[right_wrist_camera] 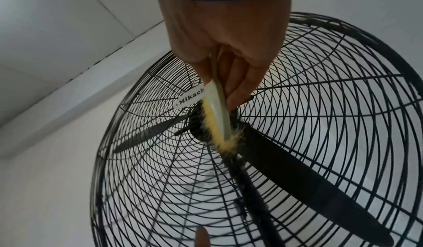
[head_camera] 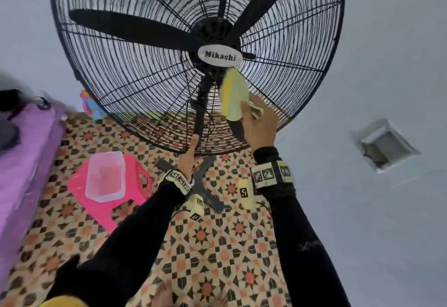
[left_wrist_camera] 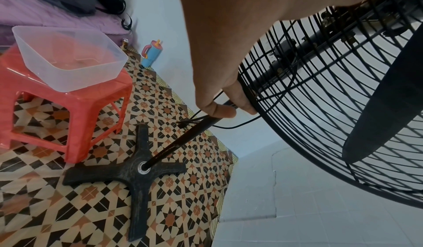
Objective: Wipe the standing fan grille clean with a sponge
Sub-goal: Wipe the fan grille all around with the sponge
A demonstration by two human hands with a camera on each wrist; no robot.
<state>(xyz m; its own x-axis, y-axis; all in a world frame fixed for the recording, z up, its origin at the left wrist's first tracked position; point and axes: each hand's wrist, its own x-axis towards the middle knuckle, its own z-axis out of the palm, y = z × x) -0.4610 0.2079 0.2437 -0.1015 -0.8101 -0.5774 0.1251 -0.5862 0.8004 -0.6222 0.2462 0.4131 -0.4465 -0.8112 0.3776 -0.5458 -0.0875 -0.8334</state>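
The black fan grille fills the upper head view, with a white Mikachi badge at its hub. My right hand grips a yellow and pale green sponge and presses its yellow side against the wires just below the badge. In the right wrist view the sponge lies on the grille over the hub, held by my right hand. My left hand grips the grille's bottom rim, thumb up on the front. Seen from the left wrist, its fingers curl round the rim.
A pink stool carrying a clear plastic tub stands left of the fan's cross-shaped base on the patterned tile floor. A purple bed lies at far left. The fan's cord hangs behind the pole. A wall recess is at right.
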